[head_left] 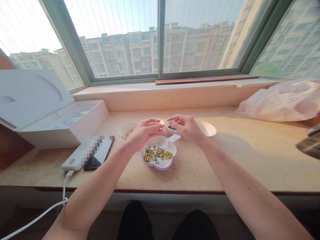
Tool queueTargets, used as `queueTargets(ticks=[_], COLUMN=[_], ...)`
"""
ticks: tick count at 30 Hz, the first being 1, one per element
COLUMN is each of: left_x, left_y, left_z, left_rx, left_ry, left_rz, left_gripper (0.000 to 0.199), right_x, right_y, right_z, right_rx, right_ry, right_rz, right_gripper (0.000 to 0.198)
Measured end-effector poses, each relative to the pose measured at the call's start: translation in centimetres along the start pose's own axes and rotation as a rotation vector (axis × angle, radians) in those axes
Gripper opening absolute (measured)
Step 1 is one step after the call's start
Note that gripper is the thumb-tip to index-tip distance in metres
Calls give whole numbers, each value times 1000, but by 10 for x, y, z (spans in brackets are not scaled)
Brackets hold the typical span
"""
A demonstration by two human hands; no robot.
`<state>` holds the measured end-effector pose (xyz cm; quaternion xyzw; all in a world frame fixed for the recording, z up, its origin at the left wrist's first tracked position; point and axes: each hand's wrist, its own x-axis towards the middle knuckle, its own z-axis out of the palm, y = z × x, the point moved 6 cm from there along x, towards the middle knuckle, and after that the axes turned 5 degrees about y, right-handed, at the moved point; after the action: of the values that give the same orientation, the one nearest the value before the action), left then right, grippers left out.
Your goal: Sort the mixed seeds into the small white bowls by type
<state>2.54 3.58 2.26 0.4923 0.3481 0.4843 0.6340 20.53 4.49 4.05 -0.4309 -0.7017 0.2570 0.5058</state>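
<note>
A white dish with a lilac outer wall and a short handle (159, 163) holds mixed green, yellow and black beans (160, 153). My left hand (146, 131) hovers over its far left edge, fingers loosely stretched and holding nothing. Just beyond the handle, my right hand (186, 127) is over a small white bowl (176, 131) with dark beans (172, 128) in it. Its thumb and fingers come together in a pinch; what is between them is too small to make out. Partly behind my left hand is another white bowl (122, 131) with light brownish pieces.
Behind my hands shows the rim of a further bowl (161, 121), and a white dish (210, 129) lies right. At left are an open white box (87, 116), a phone (107, 146) and a cabled white power bank (72, 161). A plastic bag (280, 103) rests far right.
</note>
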Motion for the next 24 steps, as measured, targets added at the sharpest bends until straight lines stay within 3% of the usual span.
queueTargets(ticks=[4,15,18,20,21,24], left_x=[2,3,0,-4,-6,-12], left_y=[-5,-16,1,13,16,11], left_z=[-2,-4,-7,-5,-4,1], left_rx=[41,258,594,999,1159,1401], left_ry=[34,99,170,182,159,-96], left_rz=[8,30,196,327,350,330], left_gripper=[29,27,20,18,20,24], right_x=[-6,-8,-6,-5,-4,-2], right_y=[-3,2,1,0,0,-1], right_z=[18,25,21,17,14,7], right_rx=[66,-136,-170,-192,-196,-198], right_ry=[-147,-70,-55,-27,-10,26], right_rz=[-16,-206,-203,-193,-190,-184], right_gripper=[39,25,20,17,15,14])
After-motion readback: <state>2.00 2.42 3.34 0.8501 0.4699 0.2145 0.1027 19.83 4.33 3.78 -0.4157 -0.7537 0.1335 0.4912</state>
